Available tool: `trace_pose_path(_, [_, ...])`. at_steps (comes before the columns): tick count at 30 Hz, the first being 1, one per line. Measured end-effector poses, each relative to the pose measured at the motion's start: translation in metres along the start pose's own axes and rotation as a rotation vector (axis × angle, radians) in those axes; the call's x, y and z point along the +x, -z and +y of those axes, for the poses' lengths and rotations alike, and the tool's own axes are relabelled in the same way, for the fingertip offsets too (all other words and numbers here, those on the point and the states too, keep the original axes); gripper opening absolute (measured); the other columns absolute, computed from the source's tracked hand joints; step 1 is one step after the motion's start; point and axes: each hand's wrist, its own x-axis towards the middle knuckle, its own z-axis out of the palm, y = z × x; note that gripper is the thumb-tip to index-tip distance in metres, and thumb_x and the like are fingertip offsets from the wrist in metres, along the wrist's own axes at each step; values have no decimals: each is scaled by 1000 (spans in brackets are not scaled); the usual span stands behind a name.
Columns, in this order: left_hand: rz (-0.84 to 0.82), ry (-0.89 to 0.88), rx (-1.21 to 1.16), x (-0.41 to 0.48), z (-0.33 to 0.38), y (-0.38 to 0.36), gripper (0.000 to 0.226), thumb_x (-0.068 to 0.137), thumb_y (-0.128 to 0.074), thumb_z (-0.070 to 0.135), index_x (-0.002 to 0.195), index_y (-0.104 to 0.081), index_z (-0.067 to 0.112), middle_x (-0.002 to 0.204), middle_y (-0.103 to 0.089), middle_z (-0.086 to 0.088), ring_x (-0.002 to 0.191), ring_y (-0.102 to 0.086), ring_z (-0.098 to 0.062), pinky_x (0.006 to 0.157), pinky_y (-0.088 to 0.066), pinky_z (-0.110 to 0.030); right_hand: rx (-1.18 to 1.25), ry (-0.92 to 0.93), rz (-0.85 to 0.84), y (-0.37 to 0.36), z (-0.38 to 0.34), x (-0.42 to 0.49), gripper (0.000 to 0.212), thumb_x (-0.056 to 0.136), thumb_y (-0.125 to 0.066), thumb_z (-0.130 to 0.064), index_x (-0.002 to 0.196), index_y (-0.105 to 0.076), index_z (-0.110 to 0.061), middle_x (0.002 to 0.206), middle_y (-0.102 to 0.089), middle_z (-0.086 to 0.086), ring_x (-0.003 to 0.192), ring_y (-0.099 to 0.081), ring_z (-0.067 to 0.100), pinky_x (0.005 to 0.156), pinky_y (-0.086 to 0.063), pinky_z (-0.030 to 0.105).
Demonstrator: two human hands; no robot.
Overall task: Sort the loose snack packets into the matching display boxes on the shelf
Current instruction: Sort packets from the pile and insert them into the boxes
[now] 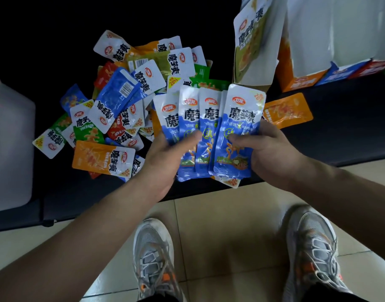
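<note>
Several blue snack packets [211, 118] are fanned out upright between my two hands, above the front edge of the black shelf [340, 131]. My left hand [165, 158] grips the left side of the fan, thumb across the fronts. My right hand [268, 153] pinches the rightmost packet with its thumb on the front. Behind them a mixed pile of loose packets [113, 105] in blue, orange, green and red covers the shelf. One orange packet [287, 111] lies alone to the right. Display boxes stand at the back right: an olive-green box [254, 46], an orange box [300, 77], then blue and red ones.
A translucent white plastic container [10, 149] stands on the shelf at the far left. Below the shelf edge lies a beige tiled floor [230, 214] with my two grey sneakers on it.
</note>
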Motion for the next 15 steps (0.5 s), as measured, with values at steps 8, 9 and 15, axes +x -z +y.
trace_pose_path(8, [8, -133, 208, -1, 0, 5, 29, 90, -73, 8, 113, -64, 24, 97, -77, 17, 94, -72, -1, 81, -55, -17, -43, 9, -82, 1, -3, 0, 55, 81, -66, 0, 134, -54, -4, 126, -66, 21, 113, -66, 41, 95, -50, 62])
trace_pose_path(9, [1, -132, 187, -1, -1, 4, 27, 91, -72, 12, 115, -64, 23, 99, -77, 16, 97, -72, -2, 82, -55, -18, -50, 4, -92, 1, -3, 0, 53, 83, -65, 1, 134, -55, -3, 126, -66, 21, 113, -65, 41, 96, -50, 62])
trace_pose_path(15, [59, -175, 265, -1, 2, 3, 10, 97, -66, 20, 99, -65, 30, 99, -74, 13, 97, -69, -3, 90, -55, -30, -36, -21, -40, 3, -5, -2, 43, 85, -61, 8, 127, -59, 4, 121, -67, 25, 108, -67, 42, 94, -51, 63])
